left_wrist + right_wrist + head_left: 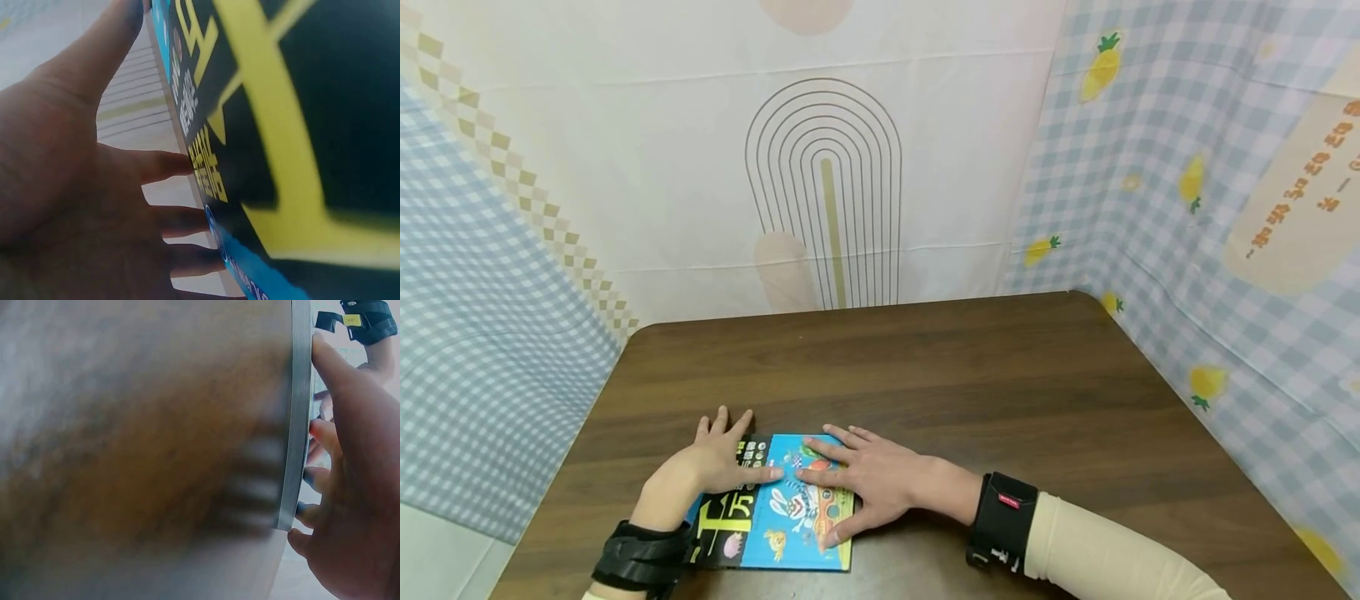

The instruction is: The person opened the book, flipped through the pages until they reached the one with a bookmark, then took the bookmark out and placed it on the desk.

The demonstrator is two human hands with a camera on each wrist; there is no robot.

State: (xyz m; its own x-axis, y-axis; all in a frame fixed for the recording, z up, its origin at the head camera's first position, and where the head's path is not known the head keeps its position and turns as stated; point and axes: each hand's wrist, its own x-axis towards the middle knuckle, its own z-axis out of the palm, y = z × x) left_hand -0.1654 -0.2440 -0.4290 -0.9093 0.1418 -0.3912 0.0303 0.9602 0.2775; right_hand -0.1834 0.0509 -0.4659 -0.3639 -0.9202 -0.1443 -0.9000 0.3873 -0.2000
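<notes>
A children's book (pixel 805 554) with a blue and black cover lies flat near the table's front. A cartoon rabbit and large yellow characters are printed on it. My left hand (pixel 715 462) rests over its upper left part, fingers straight and spread, thumb pointing inward across the cover. In the left wrist view those fingertips (pixel 181 220) meet the book's black cover (pixel 350 125). On the right side of the cover my right hand (pixel 876 475) lies flat with extended fingers. The right wrist view shows the book's page edge (pixel 300 412) beside the right hand (pixel 356 462).
The brown wooden table (pixel 925 367) stretches behind and to the right of the book. A white patterned cloth (pixel 685 167) hangs along its back edge. Checked blue cloths hang at the left (pixel 490 333) and right (pixel 1150 167). Each wrist wears a black strap (pixel 1006 521).
</notes>
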